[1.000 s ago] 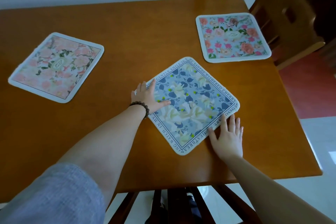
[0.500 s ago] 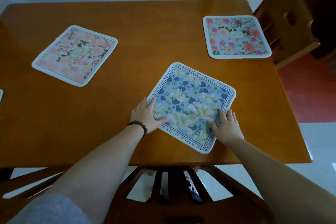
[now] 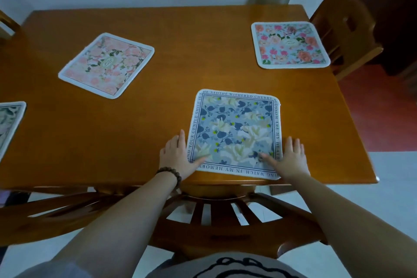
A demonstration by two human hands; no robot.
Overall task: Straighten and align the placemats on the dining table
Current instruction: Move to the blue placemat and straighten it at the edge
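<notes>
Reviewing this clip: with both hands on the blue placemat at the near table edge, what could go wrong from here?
1. The blue placemat lies right at the table's near edge; a further pull by the left hand or right hand might drag it over.
2. The pink placemat sits skewed and could be left unaligned.

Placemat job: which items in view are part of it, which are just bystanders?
In the job: blue placemat, pink placemat, rose placemat, edge placemat, table, left hand, right hand.
Bystanders: near chair, far chair, bead bracelet.
</notes>
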